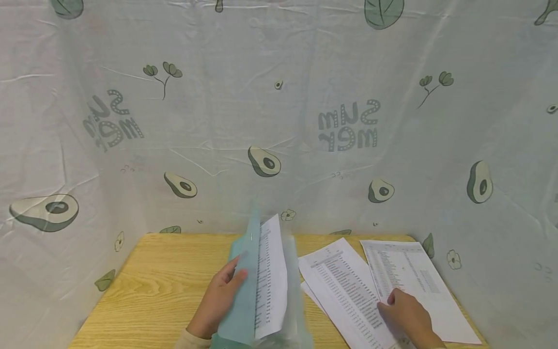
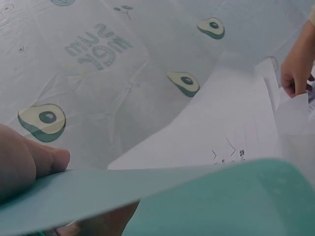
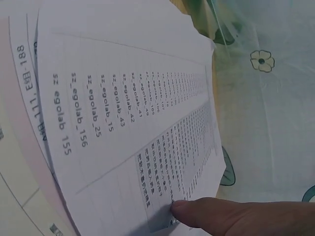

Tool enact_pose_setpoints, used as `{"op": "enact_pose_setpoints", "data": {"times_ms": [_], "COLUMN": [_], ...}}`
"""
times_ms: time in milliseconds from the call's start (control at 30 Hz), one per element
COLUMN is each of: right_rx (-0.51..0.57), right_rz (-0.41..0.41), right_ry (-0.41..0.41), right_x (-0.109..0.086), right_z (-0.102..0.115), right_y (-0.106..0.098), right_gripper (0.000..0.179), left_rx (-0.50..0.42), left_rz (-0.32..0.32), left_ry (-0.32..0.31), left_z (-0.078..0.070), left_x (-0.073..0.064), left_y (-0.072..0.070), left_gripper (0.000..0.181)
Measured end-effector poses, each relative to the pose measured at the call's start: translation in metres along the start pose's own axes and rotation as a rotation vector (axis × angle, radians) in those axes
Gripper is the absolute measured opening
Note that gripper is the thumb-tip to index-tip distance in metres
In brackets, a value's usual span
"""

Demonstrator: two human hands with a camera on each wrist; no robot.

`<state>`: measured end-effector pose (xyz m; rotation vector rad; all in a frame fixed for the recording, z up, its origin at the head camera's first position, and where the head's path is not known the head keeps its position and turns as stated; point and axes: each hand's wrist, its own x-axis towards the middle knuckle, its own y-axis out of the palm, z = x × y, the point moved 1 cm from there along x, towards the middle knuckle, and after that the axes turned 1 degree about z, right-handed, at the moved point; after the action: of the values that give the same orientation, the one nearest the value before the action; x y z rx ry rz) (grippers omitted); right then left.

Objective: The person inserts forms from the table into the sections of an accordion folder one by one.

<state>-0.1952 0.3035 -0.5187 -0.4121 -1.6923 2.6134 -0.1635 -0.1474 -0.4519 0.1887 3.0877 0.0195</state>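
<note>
A light teal folder [image 1: 244, 300] stands partly open at the middle of the table, with clear sleeves [image 1: 293, 291] inside. My left hand [image 1: 220, 295] grips its front cover, the thumb on one face and other fingers behind it. Between cover and sleeves shows a white printed sheet [image 1: 271, 281]. To the right, my right hand [image 1: 407, 315] pinches the right edge of a printed list [image 1: 344, 281]. In the right wrist view the thumb [image 3: 197, 211] lies on the list's printed face; the other fingers are hidden there.
Another printed sheet [image 1: 425, 286] lies at the table's right side, partly beneath the right hand. A corner of a further sheet [image 1: 311, 295] pokes out under the list. The wooden table [image 1: 174, 281] is bordered by a pale curtain [image 1: 218, 121] with avocado prints.
</note>
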Motion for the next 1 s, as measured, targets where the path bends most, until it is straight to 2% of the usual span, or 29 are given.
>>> {"op": "enact_pose_setpoints", "data": {"times_ms": [167,467,767,1000], "right_rx": [0.017,0.058,0.019,0.025], "right_rz": [-0.005,-0.032,-0.022,-0.016], "right_ry": [0.001,-0.059,-0.059,-0.041], "right_x": [0.0008,0.0012,0.0032,0.0029], "right_z": [-0.0001,-0.0044,-0.0046,-0.0015], "right_y": [0.0031,0.0025,0.0018,0.0012], "right_gripper": [0.028,0.021,0.034,0.020], "left_rx": [-0.006,-0.002,-0.002,-0.005], "left_rz": [0.009,0.007,-0.003,-0.007], "left_ry": [-0.009,0.004,0.004,0.001], "left_z": [0.0019,0.0021,0.0011,0.0012], "left_x": [-0.0002,-0.0007,-0.0013,-0.0008], "left_y": [0.0007,-0.0003,0.0001,-0.0003], "left_gripper": [0.055,0.055,0.055,0.055]}}
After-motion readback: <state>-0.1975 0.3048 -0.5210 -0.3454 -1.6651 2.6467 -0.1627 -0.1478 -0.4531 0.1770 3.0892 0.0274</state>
